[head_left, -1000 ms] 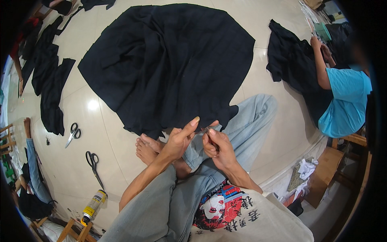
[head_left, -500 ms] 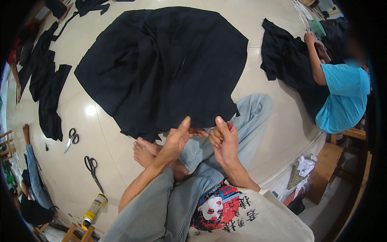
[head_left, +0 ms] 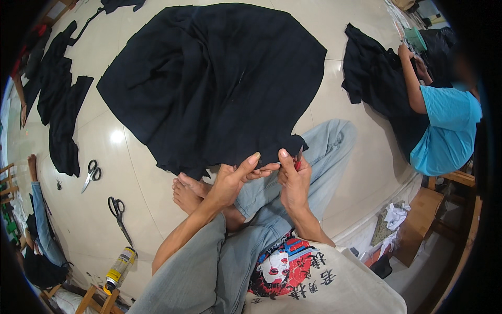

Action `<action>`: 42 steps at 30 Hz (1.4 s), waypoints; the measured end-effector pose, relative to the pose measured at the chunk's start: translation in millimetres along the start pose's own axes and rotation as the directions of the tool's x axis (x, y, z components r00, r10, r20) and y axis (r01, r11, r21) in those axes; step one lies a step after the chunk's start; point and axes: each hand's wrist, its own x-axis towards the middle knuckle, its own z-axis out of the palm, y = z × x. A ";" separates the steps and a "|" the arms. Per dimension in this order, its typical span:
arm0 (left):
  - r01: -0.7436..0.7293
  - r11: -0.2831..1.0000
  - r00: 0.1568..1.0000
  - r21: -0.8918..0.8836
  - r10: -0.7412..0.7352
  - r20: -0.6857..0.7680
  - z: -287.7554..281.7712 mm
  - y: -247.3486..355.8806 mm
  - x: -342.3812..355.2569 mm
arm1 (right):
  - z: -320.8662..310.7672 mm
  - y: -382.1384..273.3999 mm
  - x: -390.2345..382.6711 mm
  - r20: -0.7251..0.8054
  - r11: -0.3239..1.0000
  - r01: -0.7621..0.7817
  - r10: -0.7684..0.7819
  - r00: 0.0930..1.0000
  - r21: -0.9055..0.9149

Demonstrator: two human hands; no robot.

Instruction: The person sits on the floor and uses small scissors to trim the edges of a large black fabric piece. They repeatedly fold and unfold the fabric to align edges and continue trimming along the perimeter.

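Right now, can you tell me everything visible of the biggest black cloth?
The cloth is broad, black and matte, apparently woven, with angled outer edges and an uneven near edge. It lies spread on the pale tiled floor, creased by long folds, with a faint pale streak. The left hand and right hand are at its near edge; their exact grip is unclear.

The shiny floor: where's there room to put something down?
Bare tiles lie between the nearer scissors and the bare feet, and between the jeans knee and the co-worker's blue shirt. It's crowded around the left hand and right hand: black cloth, a small red tool and the feet are close together.
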 end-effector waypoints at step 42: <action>0.030 0.994 0.981 -0.108 -0.008 0.194 -18.0 -11.0 -0.6 | -4.6 7.7 -27.9 0.429 0.950 -0.310 0.292 0.855 -0.029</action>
